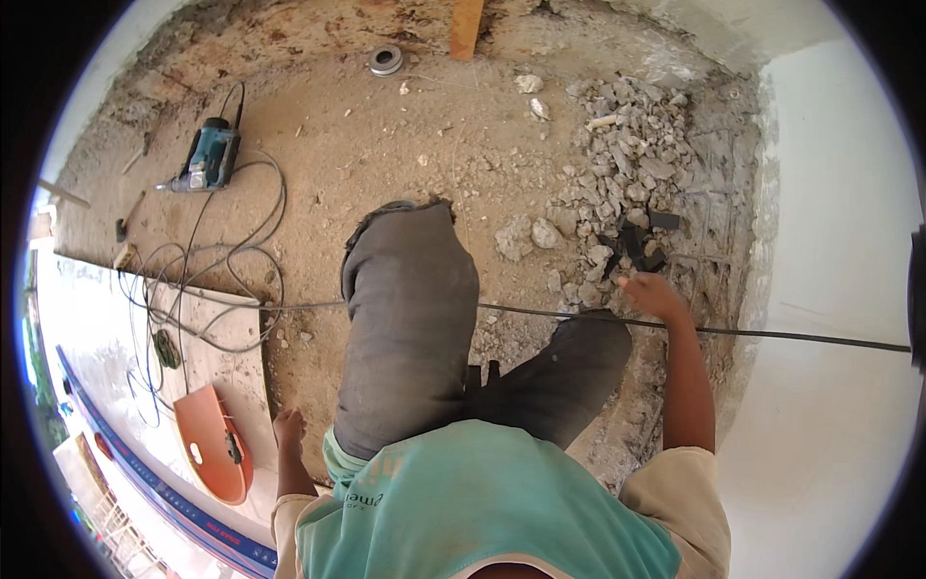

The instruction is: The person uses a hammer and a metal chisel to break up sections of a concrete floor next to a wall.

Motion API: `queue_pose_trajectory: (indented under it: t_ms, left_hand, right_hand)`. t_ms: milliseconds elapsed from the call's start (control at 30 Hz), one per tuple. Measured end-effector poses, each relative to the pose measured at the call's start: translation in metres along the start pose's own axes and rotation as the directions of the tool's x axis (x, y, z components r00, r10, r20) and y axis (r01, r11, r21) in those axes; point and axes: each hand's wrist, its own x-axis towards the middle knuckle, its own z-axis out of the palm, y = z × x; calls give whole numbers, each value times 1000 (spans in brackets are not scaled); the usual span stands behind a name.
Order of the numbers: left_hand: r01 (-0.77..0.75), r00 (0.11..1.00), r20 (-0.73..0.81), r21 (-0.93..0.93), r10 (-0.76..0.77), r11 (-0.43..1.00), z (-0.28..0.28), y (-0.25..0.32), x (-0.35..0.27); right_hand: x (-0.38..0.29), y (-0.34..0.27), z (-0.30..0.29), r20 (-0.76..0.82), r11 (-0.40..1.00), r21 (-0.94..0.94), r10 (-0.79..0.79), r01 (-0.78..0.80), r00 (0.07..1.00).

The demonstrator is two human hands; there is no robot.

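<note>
My right hand point(655, 294) is beside the edge of a rubble heap point(629, 159), just below several black flat pieces point(636, 242) lying among the broken concrete. Its fingers are curled, and I cannot tell whether anything is in them. Low at the left, my left hand point(291, 428) hangs beside the edge of a pale board point(231, 326), fingers bent; its grip is unclear. A black cable point(796, 335) runs from the right side past my right wrist and toward my bent legs.
A teal demolition hammer point(215, 153) with a chisel bit lies at upper left, its cord point(278, 195) looped below. Two hammers point(136, 153) point(129, 217) lie farther left. A wire spool point(385, 61), wooden post point(465, 29), orange plastic piece point(210, 441) and white wall point(832, 217) surround me.
</note>
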Motion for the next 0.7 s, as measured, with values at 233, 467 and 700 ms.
queue_pose_trajectory:
  t_ms: [233, 467, 700]
  left_hand:
    - [-129, 991, -2, 223, 132, 966, 6, 4, -22]
    - [-297, 953, 94, 75, 289, 952, 19, 31, -70]
    - [25, 995, -99, 70, -18, 997, 5, -72, -85]
  right_hand:
    - [35, 7, 27, 383, 998, -2, 54, -57, 922]
    - [30, 26, 81, 224, 950, -275, -89, 150, 971]
    - [-74, 59, 154, 377, 858, -403, -161, 318, 912]
